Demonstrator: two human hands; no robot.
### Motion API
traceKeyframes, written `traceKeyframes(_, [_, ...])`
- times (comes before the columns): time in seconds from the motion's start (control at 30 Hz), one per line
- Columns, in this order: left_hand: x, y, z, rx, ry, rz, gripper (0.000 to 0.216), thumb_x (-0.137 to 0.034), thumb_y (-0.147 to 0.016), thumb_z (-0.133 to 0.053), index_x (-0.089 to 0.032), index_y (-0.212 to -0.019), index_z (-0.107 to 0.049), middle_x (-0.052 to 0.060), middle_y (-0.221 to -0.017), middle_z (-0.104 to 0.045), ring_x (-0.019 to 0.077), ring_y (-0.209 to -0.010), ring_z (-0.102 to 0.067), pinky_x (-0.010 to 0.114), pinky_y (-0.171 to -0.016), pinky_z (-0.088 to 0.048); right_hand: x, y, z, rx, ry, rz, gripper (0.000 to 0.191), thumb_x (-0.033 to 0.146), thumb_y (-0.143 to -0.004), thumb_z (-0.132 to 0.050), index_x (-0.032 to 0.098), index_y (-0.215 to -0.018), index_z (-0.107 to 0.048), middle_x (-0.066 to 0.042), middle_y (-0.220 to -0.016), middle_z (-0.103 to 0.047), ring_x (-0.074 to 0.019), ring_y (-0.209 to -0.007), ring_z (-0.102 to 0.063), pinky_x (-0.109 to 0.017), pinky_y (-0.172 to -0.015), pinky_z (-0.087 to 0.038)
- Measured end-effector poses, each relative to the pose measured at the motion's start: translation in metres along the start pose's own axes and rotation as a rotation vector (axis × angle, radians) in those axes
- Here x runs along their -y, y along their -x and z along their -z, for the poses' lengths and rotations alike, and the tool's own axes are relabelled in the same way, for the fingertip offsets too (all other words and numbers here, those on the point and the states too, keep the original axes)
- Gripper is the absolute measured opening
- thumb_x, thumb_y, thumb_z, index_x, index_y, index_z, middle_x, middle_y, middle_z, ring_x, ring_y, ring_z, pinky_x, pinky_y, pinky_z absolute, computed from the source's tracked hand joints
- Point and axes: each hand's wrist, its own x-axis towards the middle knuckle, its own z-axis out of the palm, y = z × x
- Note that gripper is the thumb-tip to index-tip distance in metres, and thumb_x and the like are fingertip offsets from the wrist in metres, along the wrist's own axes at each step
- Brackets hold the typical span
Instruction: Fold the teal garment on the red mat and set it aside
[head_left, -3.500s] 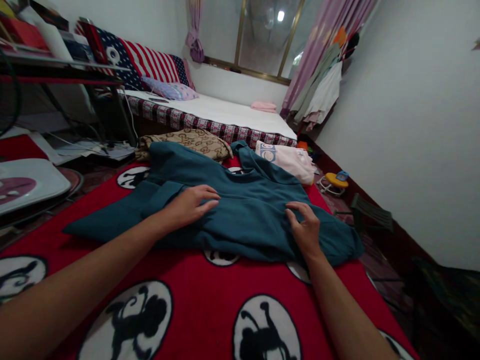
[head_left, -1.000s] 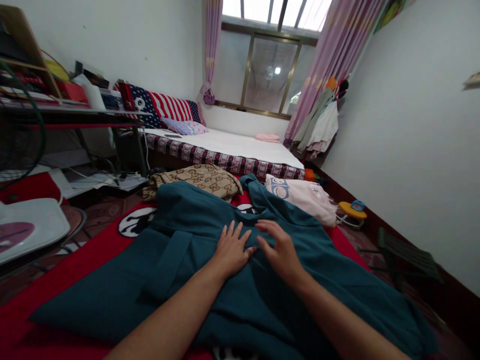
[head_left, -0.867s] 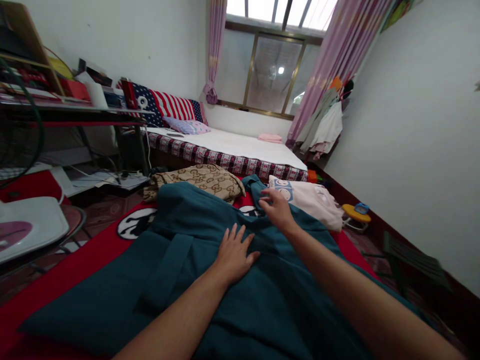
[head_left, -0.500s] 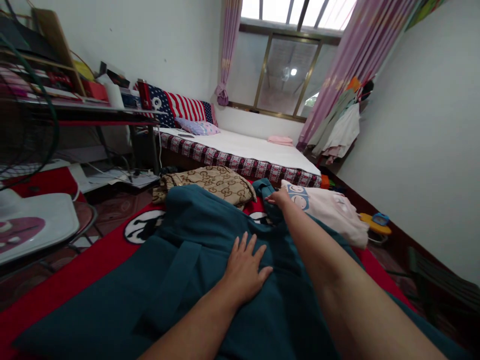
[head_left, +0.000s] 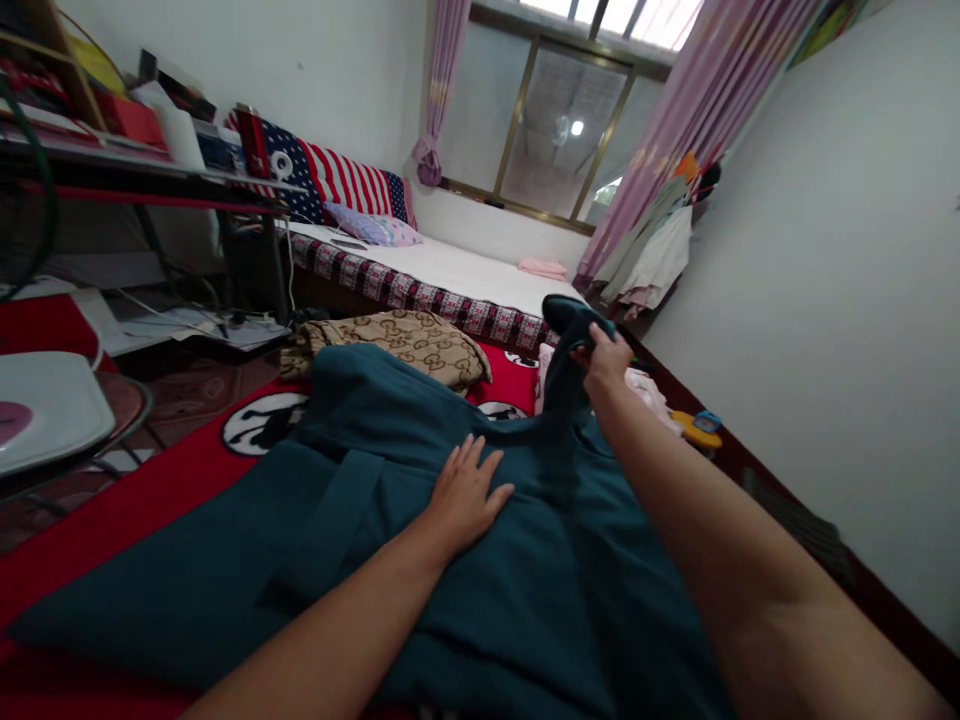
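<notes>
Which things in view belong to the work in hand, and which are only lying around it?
In the work:
teal garment
left hand, spread on it
right hand, holding up part of it

Just lying about:
tan patterned cloth
pale pink garment, partly hidden
lavender pillow
folded pink cloth

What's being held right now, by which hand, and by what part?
The right hand grips the teal garment by one sleeve, near its end, holding that sleeve raised. The left hand lies spread on the garment, gripping nothing.
</notes>
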Motion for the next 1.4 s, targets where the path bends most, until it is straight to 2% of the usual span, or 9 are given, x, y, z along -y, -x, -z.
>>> traceKeyframes(0.2, [0.002,-0.003,-0.001,-0.088,0.084,-0.082,0.042,-0.033,-0.092,-0.052,-0.014,-0.129,-0.059,0.016,-0.139,-0.051,0.0293,-0.138,-0.037,0.042,-0.115,-0.03,-0.016,0.033,0.131,-0.198,-0.054,-0.182,0.017,0.011,-0.078,-0.056,0.022,-0.091,-0.05,0.005,-0.076,-0.058,-0.0072,-0.056,-0.062,-0.021,-0.055,-0.057])
traceKeyframes(0.33, [0.003,-0.004,-0.003,-0.114,0.097,-0.104,0.038,-0.029,-0.091,-0.054,-0.013,-0.125,-0.061,0.015,-0.132,-0.056,0.0288,-0.135,-0.042,0.041,-0.114,-0.033,-0.047,0.087,0.183,-0.212,0.025,-0.309,0.026,0.01,-0.066,-0.065,0.019,-0.087,-0.054,0.0,-0.08,-0.061,-0.013,-0.062,-0.063,-0.027,-0.054,-0.057])
traceKeyframes(0.4, [0.002,-0.004,-0.002,-0.119,0.097,-0.11,0.036,-0.027,-0.091,-0.054,-0.013,-0.123,-0.062,0.014,-0.13,-0.057,0.0278,-0.134,-0.043,0.04,-0.114,-0.033,-0.057,0.119,0.188,-0.148,0.095,-0.241,0.032,0.017,-0.064,-0.07,0.02,-0.094,-0.058,-0.002,-0.092,-0.064,-0.0159,-0.077,-0.066,-0.031,-0.067,-0.059])
traceKeyframes(0.57, [0.0,0.0,0.002,-0.121,0.047,-0.105,0.037,-0.023,-0.09,-0.054,-0.015,-0.124,-0.061,0.012,-0.133,-0.055,0.0258,-0.135,-0.041,0.037,-0.114,-0.032,-0.076,0.195,0.168,0.549,0.519,0.222,0.04,0.049,-0.076,-0.064,0.021,-0.104,-0.069,-0.01,-0.113,-0.067,-0.0273,-0.11,-0.06,-0.047,-0.1,-0.045])
traceKeyframes(0.63, [-0.001,0.005,0.005,-0.124,0.004,-0.116,0.038,-0.021,-0.089,-0.052,-0.016,-0.126,-0.059,0.011,-0.135,-0.054,0.0244,-0.136,-0.04,0.036,-0.115,-0.031,-0.085,0.214,0.161,0.642,0.691,0.459,0.041,0.05,-0.08,-0.06,0.021,-0.107,-0.069,-0.012,-0.119,-0.065,-0.0291,-0.114,-0.057,-0.05,-0.103,-0.04])
traceKeyframes(0.73, [0.002,0.016,0.017,-0.113,-0.103,-0.111,0.043,-0.023,-0.089,-0.052,-0.019,-0.131,-0.054,0.01,-0.138,-0.051,0.0244,-0.137,-0.037,0.04,-0.116,-0.027,-0.097,0.227,0.158,0.565,0.888,0.673,0.046,0.05,-0.086,-0.053,0.02,-0.119,-0.063,-0.014,-0.127,-0.06,-0.0301,-0.118,-0.053,-0.052,-0.103,-0.036])
traceKeyframes(1.0, [0.056,0.039,0.099,0.021,-0.409,0.124,0.096,-0.066,-0.07,-0.067,-0.013,-0.145,-0.036,0.02,-0.128,-0.057,0.0356,-0.123,-0.049,0.046,-0.104,-0.036,-0.098,0.225,0.161,0.319,1.222,0.681,0.065,0.059,-0.088,-0.047,0.007,-0.125,-0.056,-0.019,-0.11,-0.064,-0.0336,-0.104,-0.056,-0.051,-0.099,-0.033])
traceKeyframes(1.23, [0.076,0.039,0.141,0.362,-0.348,0.138,0.067,-0.07,-0.062,-0.068,-0.022,-0.11,-0.067,0.008,-0.114,-0.068,0.0271,-0.104,-0.062,0.028,-0.081,-0.046,-0.083,0.223,0.166,0.415,1.156,0.637,0.046,0.056,-0.087,-0.051,0.017,-0.106,-0.066,-0.009,-0.098,-0.069,-0.0267,-0.093,-0.063,-0.037,-0.083,-0.043])
traceKeyframes(1.4, [0.085,0.038,0.149,0.516,-0.361,0.066,0.078,-0.064,-0.057,-0.075,-0.02,-0.12,-0.063,0.01,-0.122,-0.065,0.0262,-0.11,-0.06,0.026,-0.087,-0.045,-0.06,0.209,0.183,0.553,1.251,0.438,0.049,0.063,-0.081,-0.054,0.022,-0.102,-0.07,-0.009,-0.107,-0.07,-0.0282,-0.096,-0.066,-0.036,-0.077,-0.045])
